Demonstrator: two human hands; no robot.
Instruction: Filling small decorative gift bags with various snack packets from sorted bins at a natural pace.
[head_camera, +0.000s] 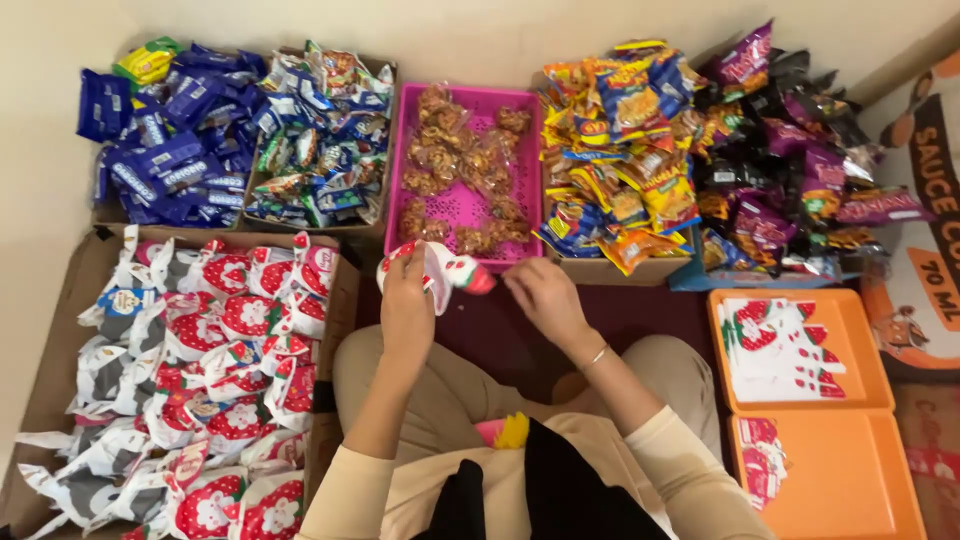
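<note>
My left hand (407, 295) grips a small red-and-white strawberry-print bag (440, 272) and holds it open above my lap. My right hand (540, 292) sits just right of the bag's mouth with fingers curled, touching its edge; whether it pinches anything I cannot tell. Straight ahead lies a pink tray (410, 150) with several clear packets of brown snacks (462, 170).
A cardboard box (70, 300) at left holds several filled strawberry bags. Behind stand boxes of blue wrapped packets (165, 150), mixed colourful packets (320, 140), orange snack packets (625, 140) and purple packets (790, 170). Two orange trays (870, 350) at right hold flat strawberry bags (775, 350).
</note>
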